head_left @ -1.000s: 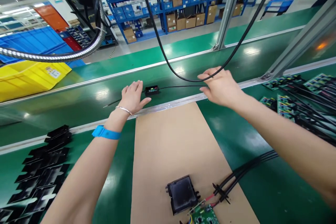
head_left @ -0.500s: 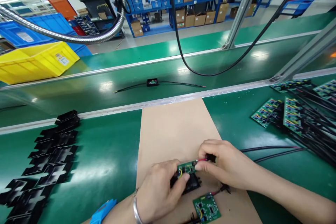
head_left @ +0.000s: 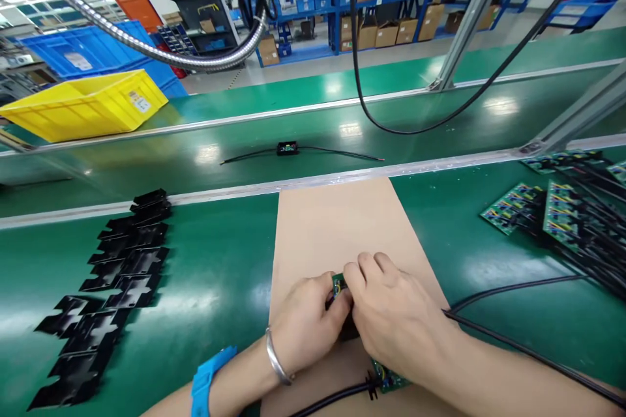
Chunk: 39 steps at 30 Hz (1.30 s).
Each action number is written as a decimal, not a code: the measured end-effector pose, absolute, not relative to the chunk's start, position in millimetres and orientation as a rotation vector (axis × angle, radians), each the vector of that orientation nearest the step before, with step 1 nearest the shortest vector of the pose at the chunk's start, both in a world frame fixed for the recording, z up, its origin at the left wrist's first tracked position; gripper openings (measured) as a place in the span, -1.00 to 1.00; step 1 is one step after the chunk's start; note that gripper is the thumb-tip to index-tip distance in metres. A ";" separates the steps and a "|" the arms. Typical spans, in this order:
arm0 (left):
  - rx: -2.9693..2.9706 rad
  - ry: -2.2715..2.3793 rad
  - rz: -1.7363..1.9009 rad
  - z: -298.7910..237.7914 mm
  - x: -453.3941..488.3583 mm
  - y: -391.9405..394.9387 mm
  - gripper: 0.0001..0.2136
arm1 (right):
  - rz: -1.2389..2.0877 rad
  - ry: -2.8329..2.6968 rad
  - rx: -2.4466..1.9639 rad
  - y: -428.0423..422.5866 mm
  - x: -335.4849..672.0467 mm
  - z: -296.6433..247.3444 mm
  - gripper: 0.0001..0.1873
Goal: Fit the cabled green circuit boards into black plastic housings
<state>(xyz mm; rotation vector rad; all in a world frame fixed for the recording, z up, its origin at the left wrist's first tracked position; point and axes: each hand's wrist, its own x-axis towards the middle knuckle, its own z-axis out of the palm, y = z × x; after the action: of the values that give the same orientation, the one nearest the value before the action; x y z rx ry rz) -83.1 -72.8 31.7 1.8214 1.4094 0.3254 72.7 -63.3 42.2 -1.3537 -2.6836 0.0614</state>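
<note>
Near the bottom middle, my left hand (head_left: 306, 319) pinches a small green circuit board (head_left: 338, 283) together with a black plastic case, most of which is hidden by my fingers. My right hand (head_left: 394, 316) is closed over the right end of the same board, its fingers curled down and their tips out of sight. Both hands are above a brown cardboard sheet (head_left: 337, 228). A second green circuit board (head_left: 388, 380) lies under my right hand, partly covered, with a black cable (head_left: 337, 397) running left from it.
Black plastic cases (head_left: 139, 260) lie in overlapping rows at left. Green boards (head_left: 562, 212) with black cables are heaped at right. Across the metal rail, a cased board (head_left: 287, 148) with two leads rests on the green surface. A yellow bin (head_left: 92, 104) stands at far left; a black cable (head_left: 405, 131) hangs above.
My right hand has moved left and turned over the board, off the red wire it was pinching. It now covers part of the second board. The view has shifted slightly left.
</note>
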 end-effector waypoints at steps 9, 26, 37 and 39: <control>2.023 1.459 0.234 16.1 -106.3 -97.8 -0.34 | 0.418 -2.921 -0.977 -44.1 116.1 21.8 -0.86; 2.061 1.401 0.215 5.4 -104.2 -91.5 -0.48 | 0.641 -2.949 -0.698 -33.0 105.3 24.8 -0.84; 2.065 1.403 0.245 5.2 -102.2 -89.5 -0.59 | 0.528 -2.918 -0.817 -41.8 89.8 13.4 -0.89; 2.054 1.401 0.216 5.0 -102.7 -88.8 -0.55 | 0.535 -2.906 -0.869 -43.8 90.6 10.9 -0.88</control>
<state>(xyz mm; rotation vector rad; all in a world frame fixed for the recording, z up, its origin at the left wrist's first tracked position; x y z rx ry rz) -102.7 -88.8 5.0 2.0536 1.4006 0.2161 90.6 -43.8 10.9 -0.8692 -2.9057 0.5347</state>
